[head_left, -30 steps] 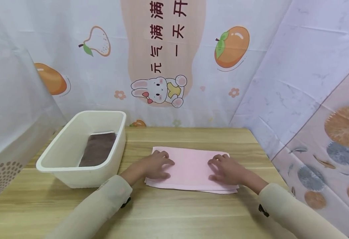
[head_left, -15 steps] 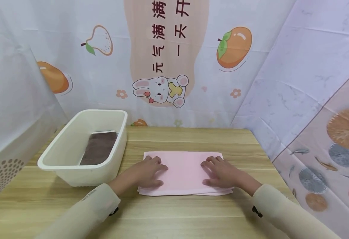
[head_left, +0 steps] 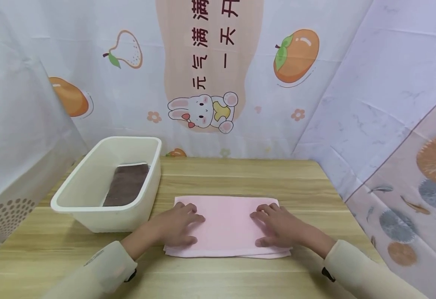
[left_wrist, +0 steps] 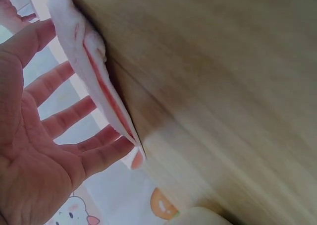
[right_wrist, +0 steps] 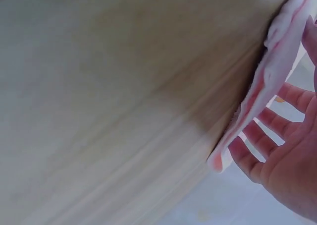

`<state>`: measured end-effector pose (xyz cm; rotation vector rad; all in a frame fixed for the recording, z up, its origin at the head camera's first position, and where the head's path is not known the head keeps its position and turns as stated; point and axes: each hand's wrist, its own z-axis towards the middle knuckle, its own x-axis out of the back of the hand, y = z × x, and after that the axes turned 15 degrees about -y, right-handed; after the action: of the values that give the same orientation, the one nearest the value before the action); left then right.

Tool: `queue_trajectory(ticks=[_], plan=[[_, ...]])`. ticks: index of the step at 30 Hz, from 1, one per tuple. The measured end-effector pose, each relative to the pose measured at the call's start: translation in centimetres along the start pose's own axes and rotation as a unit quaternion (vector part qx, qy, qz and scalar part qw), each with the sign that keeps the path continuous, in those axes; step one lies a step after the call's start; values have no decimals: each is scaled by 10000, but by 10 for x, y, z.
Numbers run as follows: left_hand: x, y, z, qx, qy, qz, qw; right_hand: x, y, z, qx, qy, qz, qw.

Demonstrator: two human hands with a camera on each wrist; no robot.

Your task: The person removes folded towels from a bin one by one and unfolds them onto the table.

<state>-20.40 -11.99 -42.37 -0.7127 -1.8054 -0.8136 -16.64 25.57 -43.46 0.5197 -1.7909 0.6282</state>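
Observation:
A folded pink towel (head_left: 223,226) lies flat on the wooden table, its layers slightly offset along the near edge. My left hand (head_left: 177,224) rests on its left end, fingers spread, fingertips touching the top layer. On the right end rests my right hand (head_left: 274,224), likewise with spread, slightly bent fingers. In the left wrist view, the fingertips of the left hand (left_wrist: 54,116) touch the towel's upper face, and the folded side edge (left_wrist: 99,81) shows stacked layers. The right wrist view has the right hand (right_wrist: 282,140) touching the towel (right_wrist: 262,86) in the same way. Neither hand grips it.
Left of the towel stands a white plastic bin (head_left: 128,218) with a folded dark brown cloth (head_left: 126,185) inside. A printed curtain (head_left: 210,141) hangs behind the table (head_left: 210,276), and another patterned curtain (head_left: 375,137) borders it on the right.
The pink towel has slid left and nearer to me, with both hands on it. The bin appears slightly further right as the head view shifts.

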Motion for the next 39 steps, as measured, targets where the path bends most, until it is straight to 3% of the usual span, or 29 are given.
queue_trajectory(ticks=[12, 17, 22, 28, 33, 39], plan=[[-7, -6, -14, -149, 80, -269, 9995, 2, -14, -10, 215, 232, -83, 9995], [-8, 0, -28, -436, 219, -277, 9984, 5, -13, -18, 822, 492, -69, 9954], [-9, 10, -41, -756, 47, -259, 9968, 5, -3, -30, 1511, 473, 202, 9872], [-14, 12, -48, -885, -17, -143, 9960, -1, 12, -47, 1490, 272, 659, 9863], [-18, 9, -49, -1039, 235, 113, 9942, -1, 12, -52, 1476, 155, 653, 9868], [-22, 6, -46, -1274, 572, 413, 9893, -6, 13, -51, 1761, 429, 431, 9825]])
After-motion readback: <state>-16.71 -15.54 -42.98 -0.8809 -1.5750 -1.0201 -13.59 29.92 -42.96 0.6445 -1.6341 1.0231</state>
